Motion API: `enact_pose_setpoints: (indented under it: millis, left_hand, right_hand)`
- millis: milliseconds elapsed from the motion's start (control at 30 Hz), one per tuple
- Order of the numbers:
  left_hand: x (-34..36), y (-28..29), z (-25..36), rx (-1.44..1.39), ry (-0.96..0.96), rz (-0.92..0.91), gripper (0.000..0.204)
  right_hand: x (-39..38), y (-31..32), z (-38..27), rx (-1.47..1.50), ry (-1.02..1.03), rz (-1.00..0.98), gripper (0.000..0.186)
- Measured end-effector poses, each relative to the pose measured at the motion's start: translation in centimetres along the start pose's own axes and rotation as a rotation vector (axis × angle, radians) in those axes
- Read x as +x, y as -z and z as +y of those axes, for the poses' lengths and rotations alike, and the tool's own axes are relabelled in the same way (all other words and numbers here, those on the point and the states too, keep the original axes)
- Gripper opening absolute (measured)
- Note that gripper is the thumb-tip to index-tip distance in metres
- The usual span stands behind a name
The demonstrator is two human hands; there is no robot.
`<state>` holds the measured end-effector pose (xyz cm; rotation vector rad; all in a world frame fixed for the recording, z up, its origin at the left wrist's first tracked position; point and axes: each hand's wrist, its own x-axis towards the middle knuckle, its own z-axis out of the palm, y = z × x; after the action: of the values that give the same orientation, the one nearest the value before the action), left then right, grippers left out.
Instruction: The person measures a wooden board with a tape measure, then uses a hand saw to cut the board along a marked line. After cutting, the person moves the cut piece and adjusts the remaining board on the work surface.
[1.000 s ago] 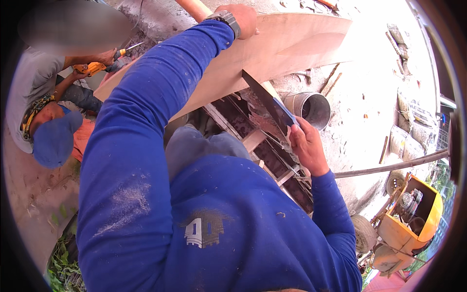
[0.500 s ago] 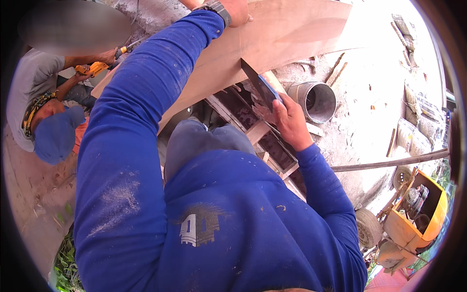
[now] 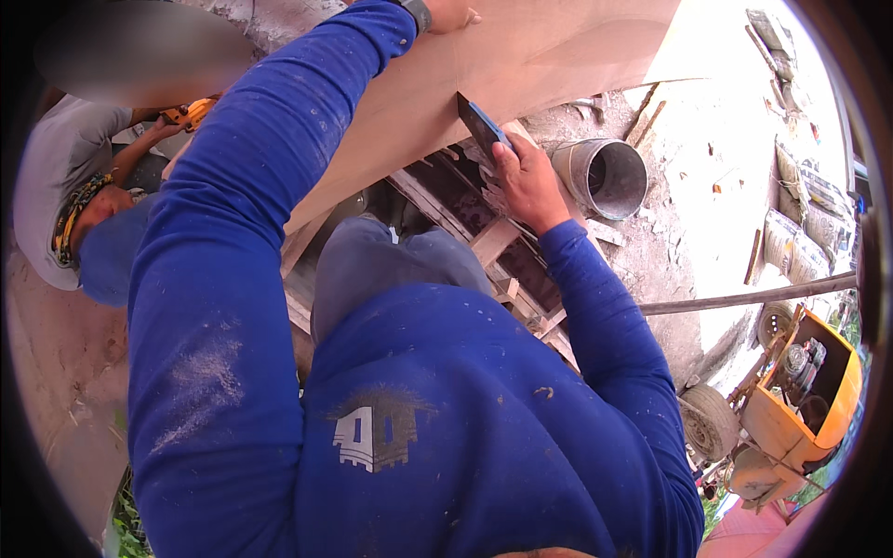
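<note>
A broad sheet of plywood (image 3: 549,56) stretches across the top of the view. My left hand (image 3: 450,15) rests on it at the upper edge, thumb extended; the other fingers are cut off by the frame. To the right, my right hand (image 3: 535,181) is closed around the handle of a handsaw (image 3: 482,128) with a dark blade and a blue strip. The blade's tip end meets the plywood, and its lower part passes beside the near edge. Most of the handle is hidden in my fist.
Below the sheet is a wooden frame (image 3: 496,240). A metal bucket (image 3: 619,179) lies on its side at right, beyond it several sacks (image 3: 800,246). A yellow-orange machine with wheels (image 3: 791,409) stands lower right. At left, a crouching person in a blue cap (image 3: 116,251) holds a yellow-orange power tool (image 3: 191,113).
My right hand has moved up and slightly left with the saw, so less blade shows below the plywood's edge. My left hand has shifted slightly up. The other person's cap has moved right, partly behind my arm.
</note>
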<state>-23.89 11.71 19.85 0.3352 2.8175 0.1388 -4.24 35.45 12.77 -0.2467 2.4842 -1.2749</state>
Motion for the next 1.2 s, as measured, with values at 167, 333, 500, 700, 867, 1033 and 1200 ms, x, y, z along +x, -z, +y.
enact_pose_setpoints:
  millis: [167,333,500,700,867,1033,1200]
  left_hand:
    - [0.4,0.1,-0.4,-0.045,0.034,0.0,0.05]
    - [0.6,-0.4,0.1,-0.015,0.037,0.04,0.049]
    - [1.1,-1.0,0.3,0.037,-0.027,0.04,0.047]
    - [0.0,0.1,0.6,-0.049,0.043,0.0,0.046]
    - [0.4,-0.5,0.6,-0.053,0.033,0.034,0.046]
    - [2.7,-1.7,0.6,0.045,-0.112,0.056,0.048]
    - [1.5,-1.3,0.0,0.021,-0.006,0.013,0.048]
  right_hand:
    - [-15.9,10.7,-6.0,0.179,-0.311,-0.092,0.045]
    - [-12.8,6.6,-3.8,0.158,-0.281,-0.037,0.043]
    - [3.0,-0.8,0.1,-0.016,-0.169,-0.049,0.035]
    - [-10.2,6.8,-2.0,0.102,-0.178,-0.079,0.044]
    - [-15.8,10.2,-4.9,0.273,-0.441,-0.098,0.046]
    - [0.8,-0.2,3.0,0.035,-0.121,-0.023,0.034]
    - [-2.4,0.2,1.2,0.06,0.011,0.035,0.035]
